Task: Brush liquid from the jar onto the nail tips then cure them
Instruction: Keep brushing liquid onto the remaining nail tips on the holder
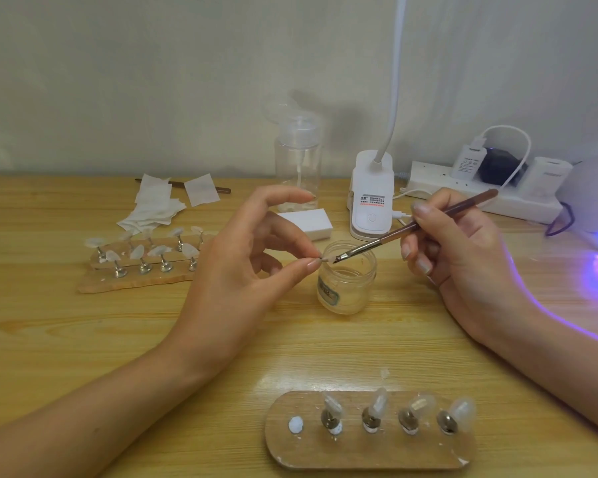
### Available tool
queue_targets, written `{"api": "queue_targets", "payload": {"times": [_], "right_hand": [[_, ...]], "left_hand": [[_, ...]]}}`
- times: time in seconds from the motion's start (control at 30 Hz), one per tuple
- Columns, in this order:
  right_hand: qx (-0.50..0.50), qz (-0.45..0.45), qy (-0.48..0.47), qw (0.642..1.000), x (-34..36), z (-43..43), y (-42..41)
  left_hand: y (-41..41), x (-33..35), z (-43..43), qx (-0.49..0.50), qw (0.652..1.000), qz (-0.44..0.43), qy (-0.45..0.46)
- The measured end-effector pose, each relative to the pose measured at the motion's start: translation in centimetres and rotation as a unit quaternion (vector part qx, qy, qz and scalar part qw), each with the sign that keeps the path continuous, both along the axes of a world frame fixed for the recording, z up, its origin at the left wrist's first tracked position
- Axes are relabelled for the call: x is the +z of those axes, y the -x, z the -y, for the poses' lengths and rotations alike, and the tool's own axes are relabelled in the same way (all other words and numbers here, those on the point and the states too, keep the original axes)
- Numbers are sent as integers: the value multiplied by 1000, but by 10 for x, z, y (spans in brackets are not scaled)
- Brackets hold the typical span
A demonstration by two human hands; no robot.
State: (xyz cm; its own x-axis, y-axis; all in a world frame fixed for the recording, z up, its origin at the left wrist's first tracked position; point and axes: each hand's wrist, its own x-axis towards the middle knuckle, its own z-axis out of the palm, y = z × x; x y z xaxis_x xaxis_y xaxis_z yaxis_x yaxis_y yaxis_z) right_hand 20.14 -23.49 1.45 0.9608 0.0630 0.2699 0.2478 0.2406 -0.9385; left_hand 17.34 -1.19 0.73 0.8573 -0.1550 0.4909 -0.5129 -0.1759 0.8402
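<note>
Your left hand point(242, 267) is pinching a pale nail tip point(326, 259) above the clear glass jar point(346, 288); right hand point(463, 257) gripping brown brush point(387, 238): stroke thinly.

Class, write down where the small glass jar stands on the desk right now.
In the head view the jar stands mid-desk, between the left hand and right hand, just in front of the white lamp base.
</note>
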Motion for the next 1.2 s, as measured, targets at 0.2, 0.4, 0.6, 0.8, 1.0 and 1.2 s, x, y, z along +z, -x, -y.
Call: {"api": "queue_targets", "payload": {"times": [0.2,0.4,0.6,0.8,1.0,1.2], "right_hand": [[16,19,-1,1000,0,-1,0],[-7,22,-6,1000,1,0,1],[1,27,1,1000,0,-1,0],[1,33,12,999,-2,1,0],[-27,131,75,988,-1,-4,6],[15,193,158,968,-1,-11,14]], "left_hand": [[0,0,0,3,1000,6,-7],[0,0,1,6,1000,10,-12],[-2,-1,0,4,1000,16,-16],[0,0,0,7,1000,15,-18],[2,2,0,30,999,1,-31],[3,3,1,28,999,-23,-16]]}}
